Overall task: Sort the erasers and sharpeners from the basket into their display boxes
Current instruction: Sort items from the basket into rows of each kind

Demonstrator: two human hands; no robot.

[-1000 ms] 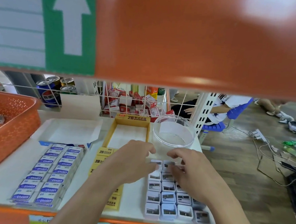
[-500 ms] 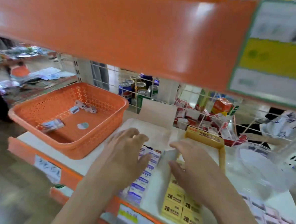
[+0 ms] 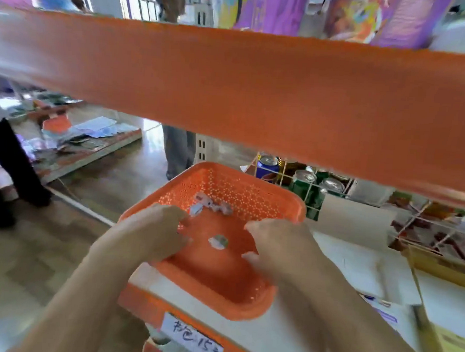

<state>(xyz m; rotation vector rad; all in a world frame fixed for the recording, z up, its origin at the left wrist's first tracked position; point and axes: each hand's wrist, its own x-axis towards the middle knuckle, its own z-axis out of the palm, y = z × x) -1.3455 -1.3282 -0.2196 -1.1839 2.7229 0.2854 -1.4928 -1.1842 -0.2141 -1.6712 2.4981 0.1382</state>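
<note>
Now both hands hover over the orange basket at frame centre, left hand and right hand released, fingers curled to gather the few pieces at its far end.

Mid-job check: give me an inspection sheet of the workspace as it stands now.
Surface: white shelf board, orange edge, handwritten price label.
Job's things: orange basket holding a few small blurred pieces at its far side and a round sticker; display boxes at the right, blurred.
Clutter: drink cans behind the wire grid.
Grippers: left hand and right hand over the basket, fingers curled, nothing seen held.
Cables: nothing seen.
Surroundings: orange shelf overhead; people standing on the floor at the left.
</note>
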